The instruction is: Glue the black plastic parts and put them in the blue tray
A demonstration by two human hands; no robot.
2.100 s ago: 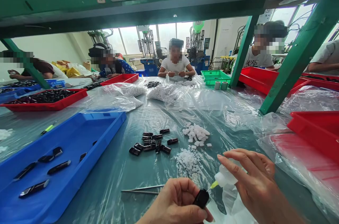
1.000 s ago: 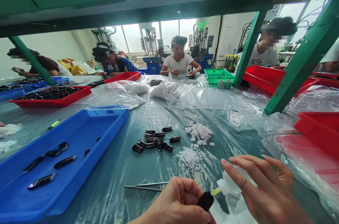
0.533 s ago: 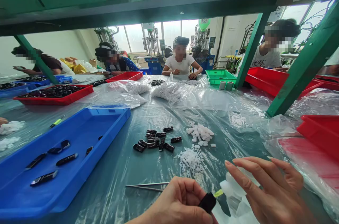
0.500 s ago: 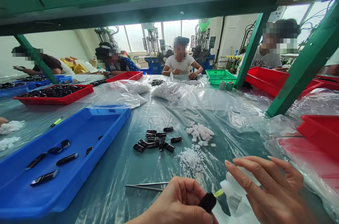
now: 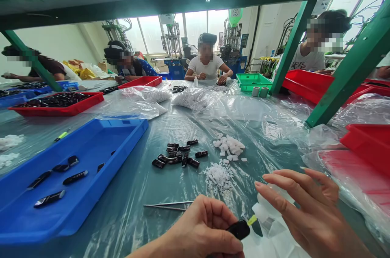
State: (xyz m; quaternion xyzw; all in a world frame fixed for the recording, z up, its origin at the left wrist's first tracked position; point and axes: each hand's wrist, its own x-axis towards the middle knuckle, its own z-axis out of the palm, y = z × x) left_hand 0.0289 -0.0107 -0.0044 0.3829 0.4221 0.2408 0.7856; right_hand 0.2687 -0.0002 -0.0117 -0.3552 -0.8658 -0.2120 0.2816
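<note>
Black and glossy, the small piece (image 5: 240, 230) sits pinched in the left hand (image 5: 210, 227), toward the near edge of the worktop (image 5: 124, 213); the right hand (image 5: 309, 207) spreads over a pale bottle (image 5: 259, 211), its hold hidden. Should either hand waver, the yellow tip (image 5: 252, 220) might scrape the piece. A left-hand sweep could scatter the white chips (image 5: 219, 177) or knock the tweezers (image 5: 164, 204).

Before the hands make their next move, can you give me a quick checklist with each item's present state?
1. Left hand holding the black piece: ok.
2. Yellow tip pointed at the piece's end: ok.
3. Tip touching the piece: cannot tell.
4. Right hand firmly gripping the white bottle: cannot tell, fingers cover it.
5. Tweezers lying apart from the bottle: ok.
</note>
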